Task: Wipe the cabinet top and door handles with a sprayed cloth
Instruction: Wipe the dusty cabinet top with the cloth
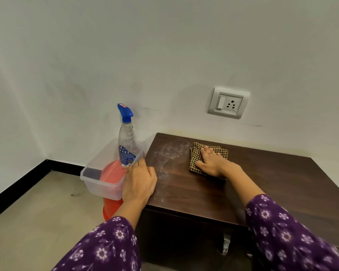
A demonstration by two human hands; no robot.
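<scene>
The right hand (211, 163) presses flat, fingers straight, on the folded checked cloth (196, 151) near the back of the cabinet top (262, 182). The left hand (140, 179) rests loosely bent on its left edge, holding nothing. A whitish smear (165, 157) beside the cloth remains unwiped, and the door handle (225, 244) looks untouched.

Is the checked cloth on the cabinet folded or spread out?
Folded: the cloth shows stacked layers along its edge, lying under the flat right hand.
</scene>
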